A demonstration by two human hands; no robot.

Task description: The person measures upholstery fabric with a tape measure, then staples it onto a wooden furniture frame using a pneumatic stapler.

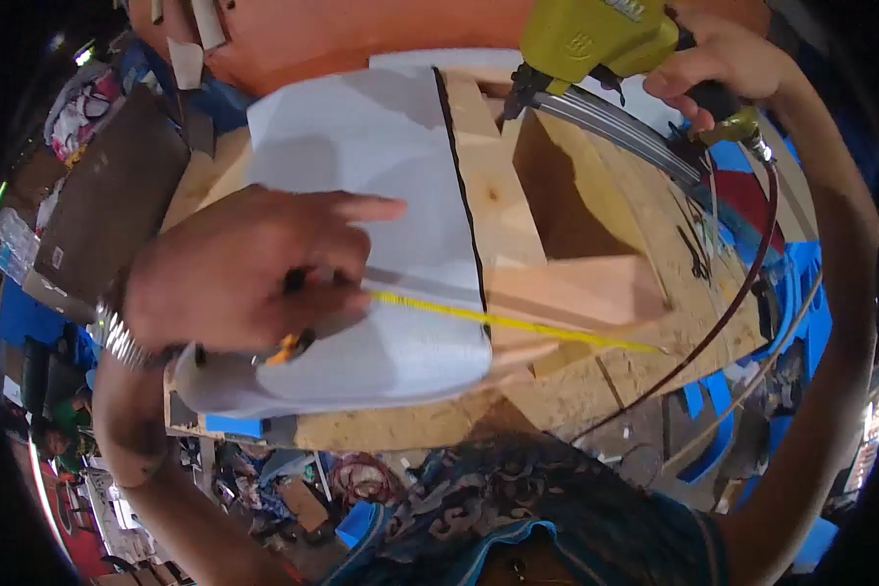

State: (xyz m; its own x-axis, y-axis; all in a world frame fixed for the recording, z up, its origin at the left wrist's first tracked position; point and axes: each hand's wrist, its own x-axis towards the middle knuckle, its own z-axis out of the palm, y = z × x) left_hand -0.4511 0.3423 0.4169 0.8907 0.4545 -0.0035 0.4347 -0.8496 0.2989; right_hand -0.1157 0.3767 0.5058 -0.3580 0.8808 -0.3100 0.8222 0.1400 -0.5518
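Observation:
My left hand is closed around a tape measure, with the index finger stretched out. Part of the black and orange case shows beneath the fingers. Its yellow blade runs to the right across a white padded piece and over the bare wooden frame. A black edge line runs down the right side of the white covering. Up at the right, my right hand grips a yellow-green air staple gun. The gun's nose points down above the frame. A dark red hose hangs from its handle.
The frame lies on a chipboard worktop. Scissors lie near its right side. An orange padded surface is at the back. A brown panel leans at left. Blue strips and scraps litter the floor.

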